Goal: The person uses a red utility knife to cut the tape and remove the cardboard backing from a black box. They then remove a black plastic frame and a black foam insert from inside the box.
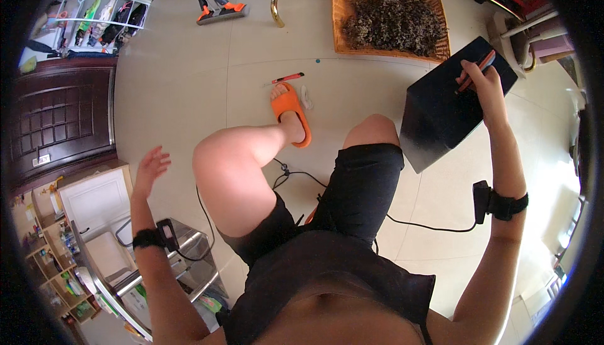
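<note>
A large black box-like thing (434, 115) with a smooth, shiny surface stands on the floor by my right knee. Over its far end is my right hand (481, 87), closed on a slim orange-brown stick-like tool (487, 61); its exact kind is unclear. I cannot tell whether the tool touches the surface. Out to the left, my left hand (152, 166) hangs in the air with fingers apart and nothing in it. A thin red-and-black cutter (288, 78) lies on the tiles beyond my orange slipper (290, 109), next to a small white item (306, 98).
A wicker basket (340, 43) full of dark dried plant matter sits beyond the black box. At the upper left stands a vacuum floor head (221, 13). A metal-framed chair (113, 257) and shelves (50, 269) are at the left. Black cables (428, 225) run from my wrist straps.
</note>
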`<state>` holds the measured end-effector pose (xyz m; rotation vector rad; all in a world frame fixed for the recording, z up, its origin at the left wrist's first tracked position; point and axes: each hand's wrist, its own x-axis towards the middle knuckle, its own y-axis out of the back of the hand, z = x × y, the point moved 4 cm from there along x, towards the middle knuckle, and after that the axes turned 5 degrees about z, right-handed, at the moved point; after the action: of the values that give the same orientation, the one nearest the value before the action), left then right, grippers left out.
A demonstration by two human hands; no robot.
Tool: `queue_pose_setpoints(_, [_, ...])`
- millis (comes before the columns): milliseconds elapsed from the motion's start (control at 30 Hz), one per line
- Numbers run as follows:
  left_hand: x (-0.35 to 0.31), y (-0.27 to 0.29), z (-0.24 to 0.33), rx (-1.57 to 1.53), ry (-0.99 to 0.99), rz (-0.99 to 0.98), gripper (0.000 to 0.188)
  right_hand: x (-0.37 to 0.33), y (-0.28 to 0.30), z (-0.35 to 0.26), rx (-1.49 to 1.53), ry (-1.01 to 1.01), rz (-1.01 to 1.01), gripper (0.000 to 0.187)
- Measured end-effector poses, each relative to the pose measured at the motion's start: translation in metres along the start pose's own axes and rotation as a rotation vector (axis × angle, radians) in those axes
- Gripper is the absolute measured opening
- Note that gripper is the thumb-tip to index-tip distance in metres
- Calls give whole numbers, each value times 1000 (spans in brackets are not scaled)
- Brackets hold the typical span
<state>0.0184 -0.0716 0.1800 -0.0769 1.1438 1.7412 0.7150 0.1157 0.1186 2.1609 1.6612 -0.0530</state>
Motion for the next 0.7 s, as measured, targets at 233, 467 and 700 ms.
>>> queue_pose_setpoints(233, [35,-32,143,118,-278,0,44,-16,17,13,0,43,77,24])
queue_pose_setpoints(467, [100,-32,79,142,-144,-100,43,-20,14,8,3,55,111,27])
queue_pose_setpoints(700, [147,-97,13,182,53,-347,38,-3,-34,11,-90,5,-140,30])
